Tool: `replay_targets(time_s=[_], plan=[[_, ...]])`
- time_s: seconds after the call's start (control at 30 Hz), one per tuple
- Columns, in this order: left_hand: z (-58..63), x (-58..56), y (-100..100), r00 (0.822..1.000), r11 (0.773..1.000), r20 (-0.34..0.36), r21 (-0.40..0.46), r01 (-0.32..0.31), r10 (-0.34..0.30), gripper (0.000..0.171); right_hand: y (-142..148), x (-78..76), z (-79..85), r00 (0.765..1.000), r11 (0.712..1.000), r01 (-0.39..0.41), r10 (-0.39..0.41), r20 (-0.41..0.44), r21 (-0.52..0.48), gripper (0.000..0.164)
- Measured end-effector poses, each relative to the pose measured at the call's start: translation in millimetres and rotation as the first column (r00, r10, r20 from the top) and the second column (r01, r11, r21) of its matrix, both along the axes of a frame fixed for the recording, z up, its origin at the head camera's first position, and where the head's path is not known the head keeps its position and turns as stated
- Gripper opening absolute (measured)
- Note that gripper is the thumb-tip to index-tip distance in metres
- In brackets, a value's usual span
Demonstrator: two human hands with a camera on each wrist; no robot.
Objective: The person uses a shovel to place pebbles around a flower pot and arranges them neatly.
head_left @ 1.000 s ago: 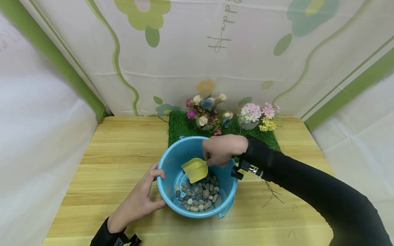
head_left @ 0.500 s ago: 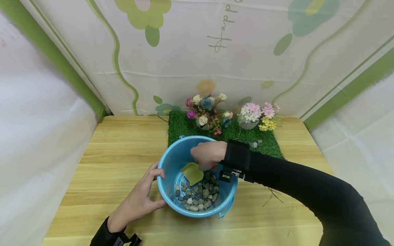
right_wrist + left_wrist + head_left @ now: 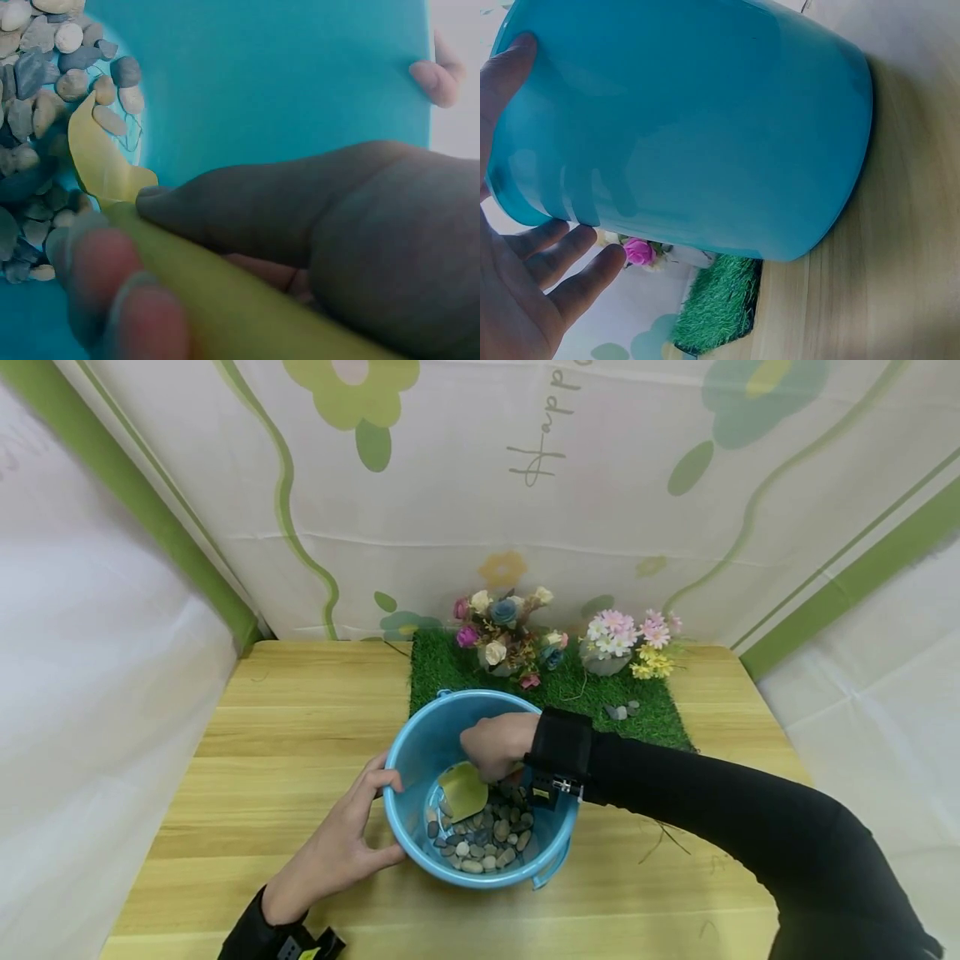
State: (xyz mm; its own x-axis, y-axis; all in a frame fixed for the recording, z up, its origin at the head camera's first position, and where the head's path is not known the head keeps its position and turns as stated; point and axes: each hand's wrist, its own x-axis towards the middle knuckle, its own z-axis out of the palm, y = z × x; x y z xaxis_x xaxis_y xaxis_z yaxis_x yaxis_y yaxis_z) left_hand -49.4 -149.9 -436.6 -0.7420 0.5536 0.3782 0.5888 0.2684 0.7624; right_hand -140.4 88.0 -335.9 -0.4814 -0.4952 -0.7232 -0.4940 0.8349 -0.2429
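A blue bucket [image 3: 420,739] stands on the wooden table, pebbles [image 3: 480,847] spread over its bottom. My left hand [image 3: 348,835] grips the bucket's left rim, a fingertip hooked over the inside and the thumb against the outer wall. Inside the bucket, my right hand [image 3: 498,745] holds a yellow scoop [image 3: 463,793] by its handle. In the right wrist view the thumb and fingers wrap the scoop's handle [image 3: 225,292], and the blade [image 3: 97,154] lies right at the pebbles, some of them at its edge.
Behind the bucket lies a green grass mat [image 3: 435,668] with a rose bouquet [image 3: 502,631] and a pot of pink and white flowers [image 3: 611,639]. A few stones [image 3: 621,711] rest on the mat's right part. The bucket's handle [image 3: 551,867] hangs at its right front.
My right hand has moved left and down into the bucket, taking the scoop to the pebbles. Stones on the mat have come into sight from behind the arm. The left hand stays put.
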Motion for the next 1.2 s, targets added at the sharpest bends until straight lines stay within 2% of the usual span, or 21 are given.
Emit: replay_targets(time_s=[0.13,0.33,0.63,0.97,1.2], plan=[[-0.4,-0.1,0,1.0,1.0,0.007,0.0,0.001,-0.001,0.07,3,-2.7,-2.9,1.0,0.999,-0.001,0.002,0.03,-0.034,0.04],[0.6,-0.5,1,1.0,1.0,0.008,-0.002,-0.001,0.001,0.065,10,-11.9,-9.4,0.991,0.989,0.004,0.015,0.13,-0.149,0.04],[-0.6,-0.5,0,1.0,1.0,0.0,-0.005,-0.004,0.004,0.068,18,-16.7,-17.9,0.962,0.97,0.006,0.06,0.266,-0.241,0.039],[1.7,0.3,0,1.0,1.0,0.019,-0.013,-0.021,0.021,0.072,23,-20.0,-16.1,0.946,0.965,-0.008,0.093,0.31,-0.263,0.034],[0.7,-0.3,0,1.0,1.0,-0.001,-0.016,-0.019,0.019,0.069,26,-22.4,-17.7,0.94,0.959,-0.019,0.114,0.323,-0.283,0.031]])
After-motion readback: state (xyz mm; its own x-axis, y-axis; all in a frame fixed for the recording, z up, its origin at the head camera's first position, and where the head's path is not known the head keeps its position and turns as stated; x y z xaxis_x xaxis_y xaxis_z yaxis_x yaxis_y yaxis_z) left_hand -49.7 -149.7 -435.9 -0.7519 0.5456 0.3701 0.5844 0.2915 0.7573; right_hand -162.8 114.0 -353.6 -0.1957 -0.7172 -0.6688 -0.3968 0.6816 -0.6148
